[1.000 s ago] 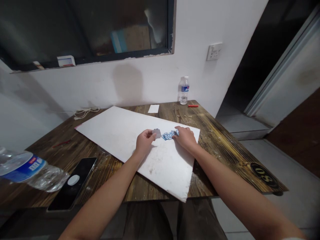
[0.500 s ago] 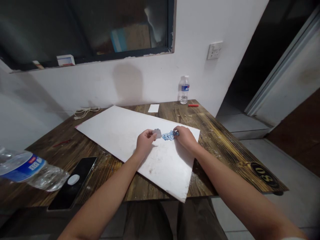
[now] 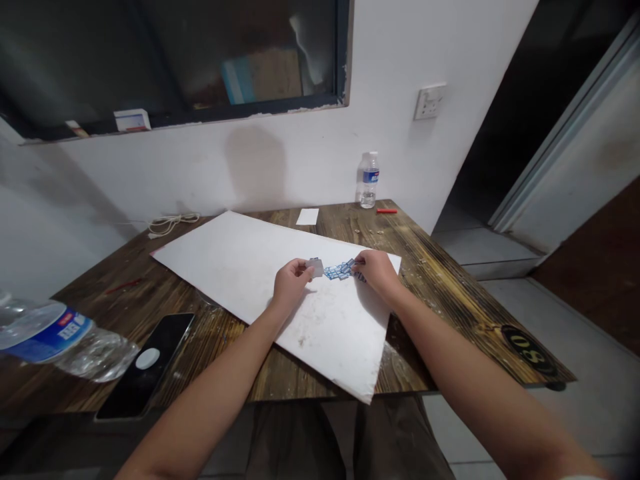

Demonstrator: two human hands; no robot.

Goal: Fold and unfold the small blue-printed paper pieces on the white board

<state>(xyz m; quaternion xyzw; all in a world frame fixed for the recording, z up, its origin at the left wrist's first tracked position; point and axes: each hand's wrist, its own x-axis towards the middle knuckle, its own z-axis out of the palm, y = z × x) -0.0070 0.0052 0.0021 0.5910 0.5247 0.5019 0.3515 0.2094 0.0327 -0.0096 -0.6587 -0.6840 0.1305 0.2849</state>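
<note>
On the white board (image 3: pixel 260 267) lies a cluster of small flat rectangular pieces (image 3: pixel 338 270) with blue edges, overlapping one another. My left hand (image 3: pixel 291 283), left of the cluster, is closed with thumb and fingers on a small flat grey piece (image 3: pixel 315 267). On the other side my right hand (image 3: pixel 376 273) is pinched at the cluster's right end, with a small blue-edged piece at its fingertips. How many pieces it grips I cannot tell. Small dark marks or pieces show on the board just under its fingers.
A phone (image 3: pixel 173 333) with a white disc on it and a large plastic bottle (image 3: pixel 70 340) lie at the left. A small water bottle (image 3: pixel 369 183), a red pen-like stick (image 3: pixel 387 211), a white paper (image 3: pixel 307 217) and a coiled cable (image 3: pixel 173 223) are along the back.
My right hand has shifted slightly right, and its fingers have changed position over the cluster's right end. The pieces there look turned differently. My left hand and the grey piece stay in place.
</note>
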